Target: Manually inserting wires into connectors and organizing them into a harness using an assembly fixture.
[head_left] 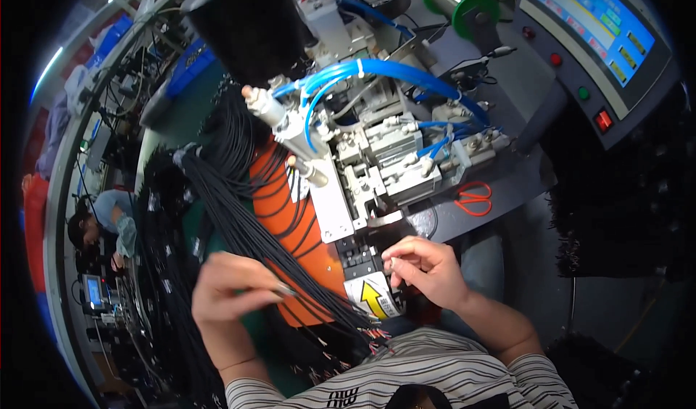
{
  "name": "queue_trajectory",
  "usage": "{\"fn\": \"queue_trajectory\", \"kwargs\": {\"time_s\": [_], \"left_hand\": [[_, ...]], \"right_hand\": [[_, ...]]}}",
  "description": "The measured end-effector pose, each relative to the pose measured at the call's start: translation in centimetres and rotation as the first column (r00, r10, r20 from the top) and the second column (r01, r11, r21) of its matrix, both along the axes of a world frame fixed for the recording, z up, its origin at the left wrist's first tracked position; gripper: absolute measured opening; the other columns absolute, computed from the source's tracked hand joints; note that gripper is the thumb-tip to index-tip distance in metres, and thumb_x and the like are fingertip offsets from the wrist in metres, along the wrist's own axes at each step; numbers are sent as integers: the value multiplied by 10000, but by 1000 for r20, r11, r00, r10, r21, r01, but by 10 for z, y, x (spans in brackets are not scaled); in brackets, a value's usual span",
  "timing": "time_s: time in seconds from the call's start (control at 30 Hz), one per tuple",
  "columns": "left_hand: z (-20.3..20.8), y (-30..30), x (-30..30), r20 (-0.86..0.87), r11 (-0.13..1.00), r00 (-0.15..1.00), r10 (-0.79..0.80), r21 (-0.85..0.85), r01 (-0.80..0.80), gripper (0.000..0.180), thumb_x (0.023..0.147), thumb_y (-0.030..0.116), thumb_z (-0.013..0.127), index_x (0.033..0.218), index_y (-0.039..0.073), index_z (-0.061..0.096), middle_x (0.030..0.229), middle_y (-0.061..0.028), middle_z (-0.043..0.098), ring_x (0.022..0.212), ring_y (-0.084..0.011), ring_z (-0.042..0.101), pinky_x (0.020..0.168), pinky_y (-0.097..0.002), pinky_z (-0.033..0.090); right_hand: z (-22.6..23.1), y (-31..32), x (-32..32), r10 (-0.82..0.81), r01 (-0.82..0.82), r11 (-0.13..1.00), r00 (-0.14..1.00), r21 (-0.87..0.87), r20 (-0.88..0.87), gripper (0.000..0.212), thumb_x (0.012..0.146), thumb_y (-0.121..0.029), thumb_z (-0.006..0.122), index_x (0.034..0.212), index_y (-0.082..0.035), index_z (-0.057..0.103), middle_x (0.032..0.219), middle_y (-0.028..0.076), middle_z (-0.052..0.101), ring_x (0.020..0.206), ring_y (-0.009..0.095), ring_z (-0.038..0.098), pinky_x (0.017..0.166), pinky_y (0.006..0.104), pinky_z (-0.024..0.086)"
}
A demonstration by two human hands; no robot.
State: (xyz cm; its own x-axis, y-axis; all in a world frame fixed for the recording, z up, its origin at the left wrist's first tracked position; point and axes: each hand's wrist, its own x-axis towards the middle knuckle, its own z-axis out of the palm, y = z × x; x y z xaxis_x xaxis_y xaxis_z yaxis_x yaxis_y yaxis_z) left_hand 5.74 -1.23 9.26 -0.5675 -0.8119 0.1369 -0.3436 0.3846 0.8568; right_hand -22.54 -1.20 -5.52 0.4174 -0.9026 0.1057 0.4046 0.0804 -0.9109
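Observation:
My left hand (235,289) is blurred above the bundle of black cables (243,217). Its thumb and fingers are pinched together, with a small greyish thing at their tips that I cannot make out. My right hand (428,267) is closed in a pinch beside the front of the bench machine (355,253); a small pale bit shows at its fingertips, too small to name. Between the hands lies a white label with a yellow arrow (374,300). The cables run over an orange board (308,293), and their stripped coloured wire ends (373,333) lie close to my body.
Blue air hoses (384,67) arch over the machine's metal cylinders. Red-handled scissors (473,198) lie on the grey bench at right. Farther back stand a green-flanged wire spool (464,6) and a control screen (598,25) with buttons. Another person (109,224) sits at far left.

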Motion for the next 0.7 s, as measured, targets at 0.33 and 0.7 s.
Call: {"fn": "queue_trajectory", "kwargs": {"time_s": [0.33,0.7], "left_hand": [[-31,-193,160,-387,690,609,692,106,-716,304,908,196,613,1179,58,601,803,-26,636,525,-19,451,409,-161,287],[-84,-261,171,-457,680,597,659,22,-733,332,982,253,543,1238,43,568,894,10,619,548,-12,416,441,-165,274]], "right_hand": [[-15,-4,-19,25,-14,987,997,158,-69,179,969,-128,572,1062,10,640,918,70,654,702,88,630,678,221,522],[-17,2,-30,-142,151,981,987,121,-81,179,953,-144,578,984,25,629,843,67,642,623,87,607,616,231,503]]}}
